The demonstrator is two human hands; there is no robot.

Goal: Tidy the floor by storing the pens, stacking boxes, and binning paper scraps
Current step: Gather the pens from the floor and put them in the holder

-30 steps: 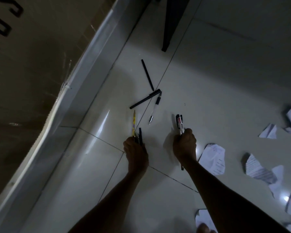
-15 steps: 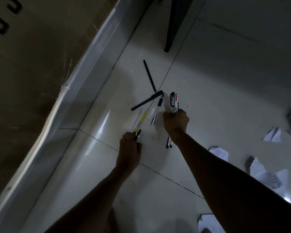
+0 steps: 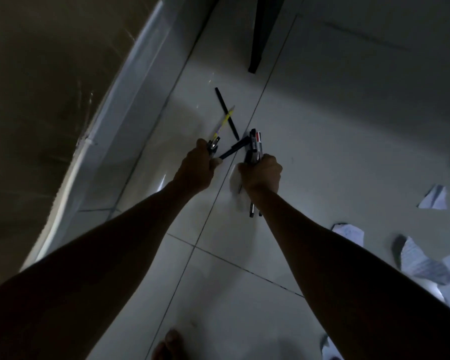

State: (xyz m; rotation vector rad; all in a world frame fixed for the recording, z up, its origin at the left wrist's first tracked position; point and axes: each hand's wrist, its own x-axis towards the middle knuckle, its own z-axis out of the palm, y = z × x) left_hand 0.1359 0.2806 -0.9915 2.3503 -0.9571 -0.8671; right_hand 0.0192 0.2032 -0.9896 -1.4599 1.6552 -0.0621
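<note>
Both arms reach up the middle of the frame over the pale tiled floor (image 3: 322, 152). The left hand (image 3: 196, 168) is closed in a fist around a small bunch of pens, and a yellow pen (image 3: 225, 122) sticks out of it toward the upper right. The right hand (image 3: 261, 175) is closed too, wrapped around a thicker bundle of pens (image 3: 255, 145), their tips poking out above the knuckles and their tails showing below the wrist. Between the two fists a black pen (image 3: 231, 151) lies on the tile, its lower end right at the left fingers; whether they grip it, I can't tell. Just above, another black pen (image 3: 222, 103) lies loose. Paper scraps (image 3: 434, 197) are scattered along the right edge. A dark furniture leg (image 3: 260, 42) stands at top centre.
</note>
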